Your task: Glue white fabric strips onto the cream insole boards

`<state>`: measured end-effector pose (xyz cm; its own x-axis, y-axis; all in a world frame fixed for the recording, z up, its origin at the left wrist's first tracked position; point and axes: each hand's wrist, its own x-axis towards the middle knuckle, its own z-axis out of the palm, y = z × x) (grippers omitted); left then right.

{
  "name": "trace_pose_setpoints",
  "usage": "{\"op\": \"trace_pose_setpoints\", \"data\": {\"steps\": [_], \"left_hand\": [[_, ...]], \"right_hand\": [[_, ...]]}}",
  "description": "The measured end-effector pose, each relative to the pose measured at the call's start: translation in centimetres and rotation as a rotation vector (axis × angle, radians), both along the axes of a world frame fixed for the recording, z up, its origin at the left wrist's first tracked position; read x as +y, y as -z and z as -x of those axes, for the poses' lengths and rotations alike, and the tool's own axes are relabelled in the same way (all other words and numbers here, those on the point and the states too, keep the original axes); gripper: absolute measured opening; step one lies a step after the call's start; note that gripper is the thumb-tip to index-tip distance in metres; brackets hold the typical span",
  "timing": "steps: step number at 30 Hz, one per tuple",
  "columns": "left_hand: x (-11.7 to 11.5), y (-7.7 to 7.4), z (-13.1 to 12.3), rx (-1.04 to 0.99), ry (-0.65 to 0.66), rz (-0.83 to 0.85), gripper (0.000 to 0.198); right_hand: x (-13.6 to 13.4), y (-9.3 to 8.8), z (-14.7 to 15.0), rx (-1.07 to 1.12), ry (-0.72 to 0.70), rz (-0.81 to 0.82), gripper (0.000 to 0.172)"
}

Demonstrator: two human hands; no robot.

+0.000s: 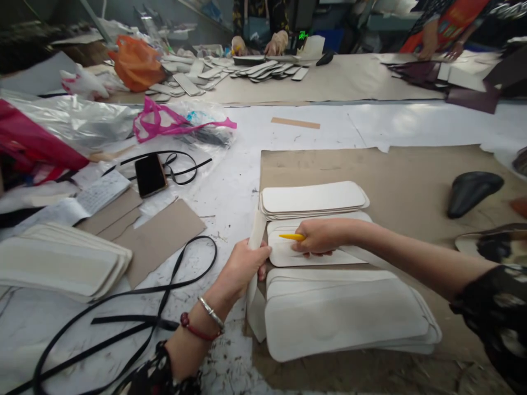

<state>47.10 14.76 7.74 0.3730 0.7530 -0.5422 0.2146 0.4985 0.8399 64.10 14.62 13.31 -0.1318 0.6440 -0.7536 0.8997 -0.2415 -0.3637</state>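
White panel [317, 255]: laid flat on the brown paper sheet [411, 175], between two stacks of like pieces, pressed down by the right grip
Yellow tool [291, 237]: held in the right grip, its tip pointed left and laid on the panel's upper left part
Right grip [319, 237]: closed around the yellow tool, fingers rested on the white panel
White strip [256, 299]: run along the panel's left end, from beside the upper stack down past the lower stack
Left grip [246, 266]: closed on the white strip, thumb on top, at the panel's left end; a silver bangle and a red bead band are worn at the wrist
Upper stack [313, 198]: white panels piled just beyond the worked one
Lower stack [346, 318]: white panels fanned out just in front of it
Table [230, 186]: covered in scuffed white, the brown sheet spread over its right part
Black strap [175, 274]: looped on the table, left of the left grip
Phone [150, 174]: laid face up further left, beside a black cord
Left stack [61, 263]: more white panels piled near the left edge
Black moulded piece [471, 189]: set on the brown sheet, well apart to the right
Co-worker's hands [276, 43]: seen at the far side, over scattered white pieces
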Motion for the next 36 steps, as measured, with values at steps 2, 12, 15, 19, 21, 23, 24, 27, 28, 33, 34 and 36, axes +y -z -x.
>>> {"op": "trace_pose_setpoints", "data": {"steps": [2, 12, 15, 19, 21, 23, 24, 27, 28, 33, 34, 36], "left_hand": [[0.0, 0.0, 0.0, 0.004, 0.013, -0.003, 0.009], [-0.1, 0.4, 0.1, 0.024, 0.019, -0.044, 0.009], [0.1, 1.0, -0.2, 0.043, 0.007, -0.056, 0.012], [0.2, 1.3, -0.8, 0.097, -0.015, -0.083, 0.026], [0.1, 1.2, -1.0, 0.132, -0.012, -0.107, 0.026], [0.0, 1.0, -1.1, 0.160, 0.001, -0.130, 0.025], [-0.1, 0.9, -1.0, 0.169, 0.010, -0.138, 0.024], [-0.3, 0.7, -0.9, 0.188, 0.021, -0.152, 0.025], [-0.3, 0.6, -0.9, 0.195, 0.023, -0.157, 0.026], [-0.7, 0.3, -1.0, 0.231, 0.039, -0.198, 0.029], [-0.7, 0.3, -1.0, 0.241, 0.042, -0.206, 0.030], [-0.7, 0.3, -1.1, 0.266, 0.044, -0.213, 0.031]], "right_hand": [[0.3, 0.0, 0.0, -0.009, -0.016, 0.032, 0.029], [0.9, 0.8, -0.2, 0.008, -0.062, 0.077, 0.026], [0.9, 1.1, -0.2, 0.003, -0.083, 0.068, 0.027], [0.9, 0.9, 0.3, -0.023, -0.123, 0.023, 0.028], [0.5, 0.3, 0.2, -0.068, -0.140, -0.024, 0.025], [-0.5, -0.5, -0.9, -0.146, -0.144, -0.094, 0.019], [-1.3, -0.9, -1.8, -0.192, -0.142, -0.135, 0.018], [-4.4, -1.7, -5.6, -0.290, -0.074, -0.234, 0.021], [-5.5, -1.7, -7.0, -0.297, -0.021, -0.254, 0.020], [-9.3, 0.0, -11.0, -0.332, 0.234, -0.330, 0.023], [-9.7, 0.6, -11.2, -0.350, 0.257, -0.348, 0.024], [-10.0, 1.6, -11.3, -0.374, 0.299, -0.382, 0.025]]}}
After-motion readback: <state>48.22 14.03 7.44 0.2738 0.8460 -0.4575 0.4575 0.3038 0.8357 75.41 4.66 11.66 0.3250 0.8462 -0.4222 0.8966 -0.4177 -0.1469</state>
